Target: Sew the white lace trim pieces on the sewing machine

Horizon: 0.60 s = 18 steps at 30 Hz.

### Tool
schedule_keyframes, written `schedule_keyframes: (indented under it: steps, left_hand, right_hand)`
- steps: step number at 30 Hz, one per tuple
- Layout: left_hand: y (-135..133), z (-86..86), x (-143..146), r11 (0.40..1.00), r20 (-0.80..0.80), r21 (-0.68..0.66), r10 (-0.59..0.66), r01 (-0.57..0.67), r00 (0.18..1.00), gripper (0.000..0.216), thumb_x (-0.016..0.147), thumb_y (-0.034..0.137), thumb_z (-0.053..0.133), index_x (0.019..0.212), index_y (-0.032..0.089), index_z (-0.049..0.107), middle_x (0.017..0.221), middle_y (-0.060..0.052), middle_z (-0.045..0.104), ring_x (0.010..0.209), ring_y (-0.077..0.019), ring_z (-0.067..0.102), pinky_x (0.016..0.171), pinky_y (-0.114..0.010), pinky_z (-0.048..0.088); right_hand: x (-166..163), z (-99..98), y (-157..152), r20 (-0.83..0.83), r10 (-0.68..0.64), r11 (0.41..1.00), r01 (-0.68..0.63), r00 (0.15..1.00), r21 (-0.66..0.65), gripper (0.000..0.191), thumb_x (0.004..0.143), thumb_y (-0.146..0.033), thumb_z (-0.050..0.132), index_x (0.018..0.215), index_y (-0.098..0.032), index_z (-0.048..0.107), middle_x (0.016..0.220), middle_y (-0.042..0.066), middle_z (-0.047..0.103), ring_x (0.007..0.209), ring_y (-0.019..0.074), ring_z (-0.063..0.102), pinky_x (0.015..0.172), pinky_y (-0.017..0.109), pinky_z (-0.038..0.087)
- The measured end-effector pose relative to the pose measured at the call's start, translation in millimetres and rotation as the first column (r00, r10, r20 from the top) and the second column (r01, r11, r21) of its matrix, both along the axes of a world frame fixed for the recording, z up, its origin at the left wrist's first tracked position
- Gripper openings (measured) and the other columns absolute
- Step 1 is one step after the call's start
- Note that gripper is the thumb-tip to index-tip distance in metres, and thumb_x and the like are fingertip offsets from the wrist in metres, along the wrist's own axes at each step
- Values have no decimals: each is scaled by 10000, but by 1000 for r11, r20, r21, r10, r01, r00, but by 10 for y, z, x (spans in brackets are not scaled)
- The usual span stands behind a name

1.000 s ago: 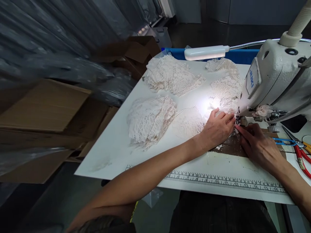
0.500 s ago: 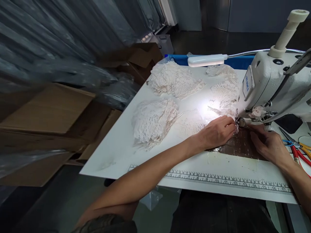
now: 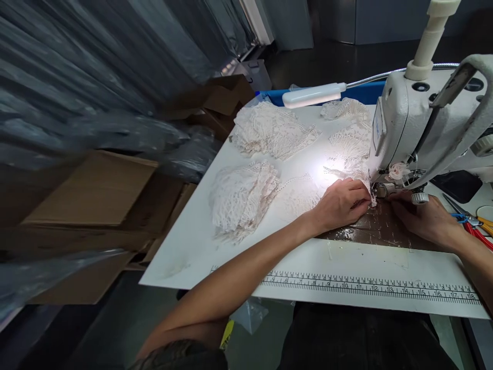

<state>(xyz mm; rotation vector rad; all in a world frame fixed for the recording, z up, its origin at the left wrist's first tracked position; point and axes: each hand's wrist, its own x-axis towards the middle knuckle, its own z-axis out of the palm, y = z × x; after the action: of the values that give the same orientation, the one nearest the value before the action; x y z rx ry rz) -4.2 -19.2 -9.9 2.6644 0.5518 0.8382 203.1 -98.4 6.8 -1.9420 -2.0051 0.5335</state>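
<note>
My left hand (image 3: 341, 204) lies on a piece of white lace (image 3: 300, 195) and pinches its edge right at the needle of the white sewing machine (image 3: 423, 123). My right hand (image 3: 425, 218) rests on the brown taped plate (image 3: 370, 232) just in front of the presser foot, fingers curled toward the lace; what they grip is hidden under the machine head. The machine's lamp (image 3: 311, 95) lights the lace by my left hand.
Piles of white lace (image 3: 242, 198) (image 3: 271, 128) (image 3: 348, 136) lie on the white table (image 3: 192, 241). A printed ruler (image 3: 365, 285) runs along its front edge. Scissors and red-handled pliers (image 3: 472, 226) lie at the right. Cardboard boxes (image 3: 88, 195) and plastic sheeting stand left.
The view has shifted a little; both hands stay at the needle. My right hand has moved slightly further in under the machine head.
</note>
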Motion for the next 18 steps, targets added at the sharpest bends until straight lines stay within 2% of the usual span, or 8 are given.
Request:
schedule_keyframes:
  steps: [4,7,13,18]
  left_hand:
    - [-23,2,7,994,86,-97,50,-42,995,121,840,127,562,780,144,665,812,-24,700,726,-126,632,681,-280,540]
    - [-15,-2,-2,994,129,-109,31,-17,991,126,860,130,551,810,125,667,854,-53,691,740,-113,635,660,-241,543]
    - [-5,-53,-11,992,27,125,9,-13,1000,188,930,189,511,815,140,651,845,-40,680,741,-139,616,648,-282,496]
    - [-19,-73,-14,964,-90,262,67,-41,994,228,962,211,457,829,162,636,844,-21,688,703,-141,582,625,-303,428]
  right_hand:
    - [-9,63,-35,-30,-20,1000,19,999,-17,195,843,-246,473,847,-154,645,840,67,676,742,186,617,657,286,446]
    - [0,65,-41,-22,-9,1000,9,1000,3,218,846,-255,459,875,-152,649,834,73,673,734,195,615,632,290,436]
    - [-12,4,-67,-37,19,997,-16,999,76,293,860,-299,448,955,-155,685,859,78,683,743,198,630,629,291,457]
    - [-84,-107,-119,47,123,958,-131,991,255,384,936,-358,398,1098,-199,708,980,86,678,708,161,630,570,259,439]
